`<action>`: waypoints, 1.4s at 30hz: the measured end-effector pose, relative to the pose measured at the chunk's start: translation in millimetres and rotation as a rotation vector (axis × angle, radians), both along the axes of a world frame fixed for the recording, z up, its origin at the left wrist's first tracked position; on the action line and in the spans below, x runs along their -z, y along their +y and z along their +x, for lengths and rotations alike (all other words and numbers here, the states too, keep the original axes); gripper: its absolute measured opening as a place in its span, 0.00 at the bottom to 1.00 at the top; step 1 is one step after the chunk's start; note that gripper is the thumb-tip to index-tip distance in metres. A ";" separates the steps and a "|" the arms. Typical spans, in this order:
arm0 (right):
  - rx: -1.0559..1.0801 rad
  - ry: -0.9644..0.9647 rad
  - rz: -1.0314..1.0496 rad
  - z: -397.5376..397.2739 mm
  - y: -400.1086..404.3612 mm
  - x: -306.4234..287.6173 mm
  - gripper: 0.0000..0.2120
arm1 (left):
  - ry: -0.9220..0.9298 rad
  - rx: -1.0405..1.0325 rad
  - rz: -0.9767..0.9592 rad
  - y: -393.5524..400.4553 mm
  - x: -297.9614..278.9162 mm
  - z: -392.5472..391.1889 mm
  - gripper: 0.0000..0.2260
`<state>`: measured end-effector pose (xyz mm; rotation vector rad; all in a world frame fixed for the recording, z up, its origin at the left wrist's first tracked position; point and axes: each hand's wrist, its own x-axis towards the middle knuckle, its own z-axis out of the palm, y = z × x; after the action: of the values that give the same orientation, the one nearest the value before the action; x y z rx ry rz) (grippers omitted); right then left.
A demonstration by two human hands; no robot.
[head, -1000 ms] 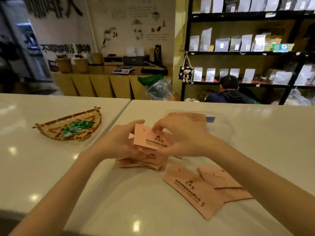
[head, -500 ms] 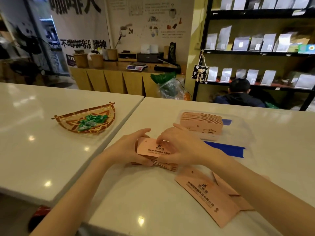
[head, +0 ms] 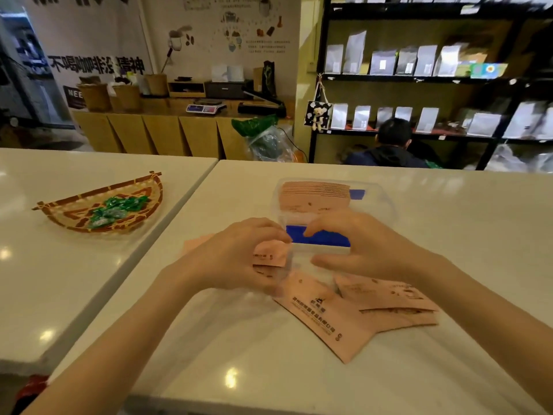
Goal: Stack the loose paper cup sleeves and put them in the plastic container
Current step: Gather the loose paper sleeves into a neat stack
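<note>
A small stack of pink paper cup sleeves (head: 270,256) is gripped in my left hand (head: 236,256), just in front of the clear plastic container (head: 386,205). My right hand (head: 359,247) hovers beside the stack with fingers curled and apart, thumb below, not clearly touching it. Inside the container a neat row of sleeves (head: 314,196) stands at the far side, with a blue strip (head: 326,239) at its near wall. Several loose sleeves (head: 329,319) lie flat on the white counter under my right wrist.
A woven fan-shaped basket (head: 59,209) with green wrapped candies sits on the neighbouring white table at left, across a gap (head: 206,175). A person crouches behind the counter by black shelves of pouches. The counter's near edge runs below my forearms.
The stack has moved forward and up, closer to the container. My right hand has come off the stack and opened. The camera view has shifted slightly.
</note>
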<state>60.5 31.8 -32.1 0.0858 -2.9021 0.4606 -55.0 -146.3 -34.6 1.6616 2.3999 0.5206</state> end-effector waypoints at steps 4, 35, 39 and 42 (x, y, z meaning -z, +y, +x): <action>0.155 -0.113 -0.117 36.2 26.6 5.8 0.16 | 0.074 0.170 -0.250 16.0 -4.3 18.6 0.31; 0.280 0.038 -0.062 74.2 48.5 -18.7 0.21 | 0.083 0.151 0.154 15.3 -7.6 21.0 0.25; 0.249 0.175 0.037 52.2 36.5 -32.2 0.21 | 0.043 -0.014 0.192 -10.4 -13.6 -2.2 0.31; 0.256 0.278 0.015 28.6 24.6 -34.4 0.19 | 0.045 -0.123 0.186 -26.4 -12.3 -19.0 0.34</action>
<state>89.1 56.4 2.3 -0.2014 -2.5964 0.3501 -73.9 -172.6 -22.2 1.6179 2.5682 0.7554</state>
